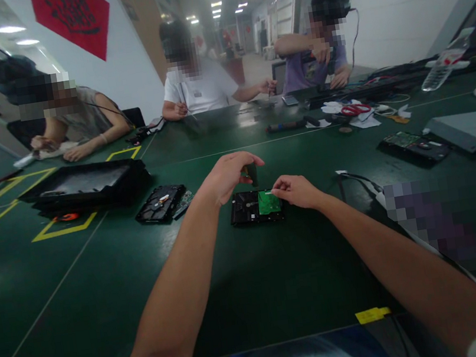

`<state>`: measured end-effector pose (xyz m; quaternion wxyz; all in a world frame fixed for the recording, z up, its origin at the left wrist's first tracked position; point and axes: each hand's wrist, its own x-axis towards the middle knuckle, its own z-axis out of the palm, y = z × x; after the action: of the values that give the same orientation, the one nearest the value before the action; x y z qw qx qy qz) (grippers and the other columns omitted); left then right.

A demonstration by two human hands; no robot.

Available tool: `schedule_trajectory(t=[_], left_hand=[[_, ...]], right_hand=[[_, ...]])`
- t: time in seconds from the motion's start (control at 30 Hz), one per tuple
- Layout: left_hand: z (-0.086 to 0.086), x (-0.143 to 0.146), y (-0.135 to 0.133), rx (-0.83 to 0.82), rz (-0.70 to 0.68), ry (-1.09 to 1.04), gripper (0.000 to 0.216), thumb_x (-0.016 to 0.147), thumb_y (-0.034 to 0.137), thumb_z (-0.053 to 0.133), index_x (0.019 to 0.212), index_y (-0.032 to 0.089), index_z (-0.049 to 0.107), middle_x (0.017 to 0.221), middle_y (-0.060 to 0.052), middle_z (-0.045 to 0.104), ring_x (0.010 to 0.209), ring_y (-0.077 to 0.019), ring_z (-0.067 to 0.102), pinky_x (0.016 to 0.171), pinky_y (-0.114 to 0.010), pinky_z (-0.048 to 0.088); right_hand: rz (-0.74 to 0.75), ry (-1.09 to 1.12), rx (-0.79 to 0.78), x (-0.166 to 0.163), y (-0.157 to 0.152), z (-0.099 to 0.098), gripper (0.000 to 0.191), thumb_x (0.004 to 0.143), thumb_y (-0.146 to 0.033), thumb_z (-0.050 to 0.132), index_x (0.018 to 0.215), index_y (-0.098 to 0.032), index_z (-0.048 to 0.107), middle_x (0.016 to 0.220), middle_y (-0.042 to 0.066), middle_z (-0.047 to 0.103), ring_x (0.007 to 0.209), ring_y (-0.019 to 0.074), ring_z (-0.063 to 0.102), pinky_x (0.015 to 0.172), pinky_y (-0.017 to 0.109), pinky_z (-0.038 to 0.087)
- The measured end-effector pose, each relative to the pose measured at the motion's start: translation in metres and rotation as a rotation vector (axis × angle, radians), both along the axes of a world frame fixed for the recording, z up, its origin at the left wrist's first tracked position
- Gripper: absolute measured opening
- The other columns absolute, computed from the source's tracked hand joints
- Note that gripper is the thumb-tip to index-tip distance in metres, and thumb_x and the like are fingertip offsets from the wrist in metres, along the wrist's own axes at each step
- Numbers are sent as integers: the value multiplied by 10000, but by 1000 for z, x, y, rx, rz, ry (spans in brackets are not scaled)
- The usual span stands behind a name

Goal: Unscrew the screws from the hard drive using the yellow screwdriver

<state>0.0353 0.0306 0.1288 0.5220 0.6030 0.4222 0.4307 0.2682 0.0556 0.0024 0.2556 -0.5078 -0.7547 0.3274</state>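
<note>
Touching flat green circuit board's edge, right hand, probably for steadying; pinch unclear | left hand curling by small dark flat piece, grip unclear | black rectangular drive lying flat on dark-green table, likely for stability

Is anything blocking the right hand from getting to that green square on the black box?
Nothing visible does: the right hand's fingertips are already at the upper right corner of the green square. The left hand is near the far edge of the black box, off to the left, not between them.
</note>
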Motion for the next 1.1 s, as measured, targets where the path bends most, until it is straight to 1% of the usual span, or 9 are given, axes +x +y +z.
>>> schedule_trajectory(t=[0.17, 0.27, 0.37, 0.57, 0.7, 0.83, 0.9, 1.0, 1.1], left_hand=[[2, 0, -3, -58, -48, -36, 180, 856, 273, 636, 885, 155, 769, 912, -97, 693, 832, -192, 635, 625, -268, 535], [1, 2, -4, -91, -99, -99, 156, 855, 271, 637, 882, 152, 736, 916, -105, 714, 845, -205, 663, 618, -277, 546], [-2, 4, -3, -114, -137, -140, 166, 858, 280, 625, 864, 146, 724, 943, -120, 723, 889, -222, 674, 656, -303, 575], [-1, 2, -1, -65, -27, -57, 208, 841, 282, 610, 829, 137, 758, 978, -119, 688, 862, -196, 616, 611, -263, 532], [2, 2, -4, -74, -63, -48, 194, 844, 278, 639, 907, 139, 759, 945, -102, 675, 866, -198, 628, 629, -273, 550], [2, 7, -9, -123, -113, -107, 151, 862, 256, 646, 962, 152, 693, 901, -99, 706, 850, -214, 670, 653, -313, 578], [2, 9, -10, -128, -142, -140, 131, 875, 261, 646, 949, 155, 670, 895, -103, 717, 859, -222, 685, 670, -327, 588], [0, 10, -8, -123, -169, -145, 149, 893, 287, 637, 894, 145, 683, 929, -118, 721, 891, -221, 688, 696, -325, 593], [-2, 8, -5, -82, -158, -117, 201, 903, 305, 622, 847, 138, 718, 945, -117, 705, 882, -204, 659, 668, -292, 572]], right_hand=[[-19, -8, -6, -1, -1, 1, 200, 980, -386, 705, 1045, -197, 724, 870, 46, 753, 622, 129, 647, 524, 236, 493], [-13, -8, -4, -2, 0, 1, 204, 981, -390, 702, 1046, -198, 719, 848, 38, 750, 610, 129, 644, 517, 236, 494], [-11, -10, 8, -2, 0, 0, 210, 984, -397, 697, 1040, -195, 715, 838, 33, 745, 596, 123, 636, 517, 234, 491], [-15, -7, 8, 0, 1, -2, 184, 977, -370, 711, 1041, -199, 723, 861, 34, 749, 620, 121, 644, 560, 234, 495], [-24, -5, 1, 0, 2, -3, 190, 978, -381, 710, 1046, -204, 722, 850, 24, 742, 617, 118, 638, 559, 228, 483], [-25, 0, 14, -1, 2, -2, 177, 975, -366, 709, 1031, -199, 713, 818, 19, 732, 597, 120, 631, 549, 234, 480], [-28, -3, 18, -1, 1, -1, 172, 974, -363, 709, 1024, -198, 708, 810, 18, 733, 594, 122, 633, 552, 237, 485], [-24, -8, 19, -2, 0, -1, 175, 976, -370, 708, 1021, -201, 705, 823, 20, 739, 604, 123, 640, 558, 236, 490], [-11, -3, 14, -1, 0, 0, 186, 982, -375, 702, 1040, -198, 705, 841, 26, 740, 596, 121, 637, 536, 234, 484]])
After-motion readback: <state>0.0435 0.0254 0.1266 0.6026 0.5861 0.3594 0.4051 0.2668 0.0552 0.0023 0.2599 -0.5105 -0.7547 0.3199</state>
